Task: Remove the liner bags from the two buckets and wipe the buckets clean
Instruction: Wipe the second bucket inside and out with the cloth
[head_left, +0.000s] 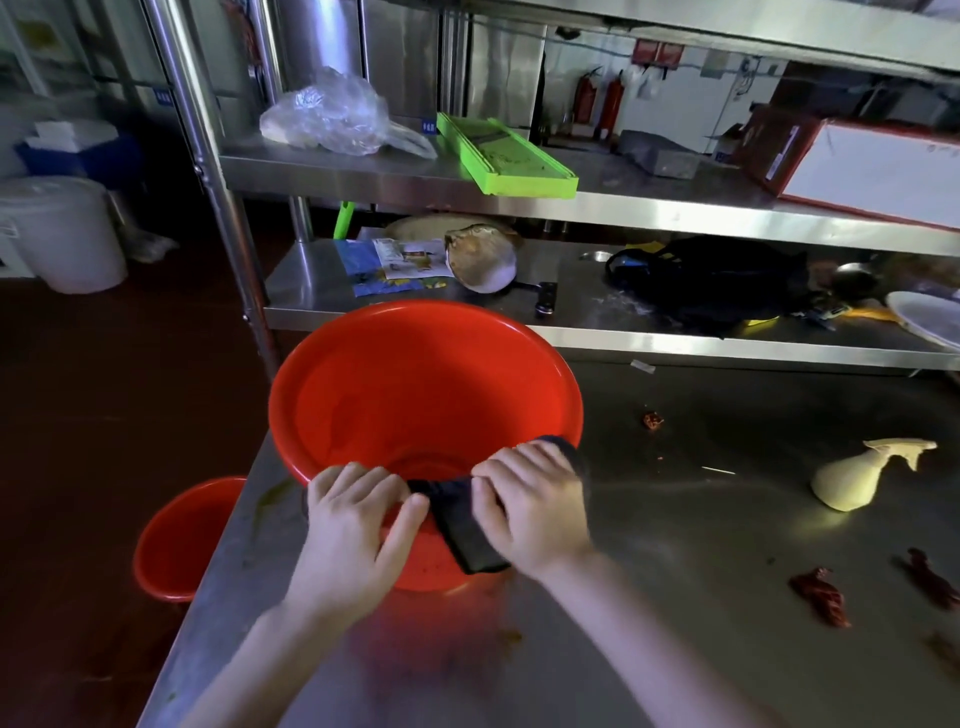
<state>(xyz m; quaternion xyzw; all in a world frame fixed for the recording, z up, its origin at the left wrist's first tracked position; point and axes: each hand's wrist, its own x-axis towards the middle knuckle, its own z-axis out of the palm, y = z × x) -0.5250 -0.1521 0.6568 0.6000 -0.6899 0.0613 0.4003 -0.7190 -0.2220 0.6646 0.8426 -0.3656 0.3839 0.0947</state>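
A large red bucket (415, 384) stands on the steel table (701, 597) near its left edge, with no liner bag in it. My left hand (353, 525) grips the near rim, fingers curled over the edge. My right hand (530, 509) holds a dark cloth (462, 525) folded over the same rim, just right of the left hand. A second, smaller red bucket (182, 540) sits on the floor left of the table, partly hidden by the table edge.
A pale spray bottle (857, 478) lies on the table at right. Dried red chilies (821, 597) are scattered near the right front. The lower shelf (571, 312) behind the bucket holds a black bag, a shell-like dish and papers. A clear plastic bag (332, 114) lies on the upper shelf.
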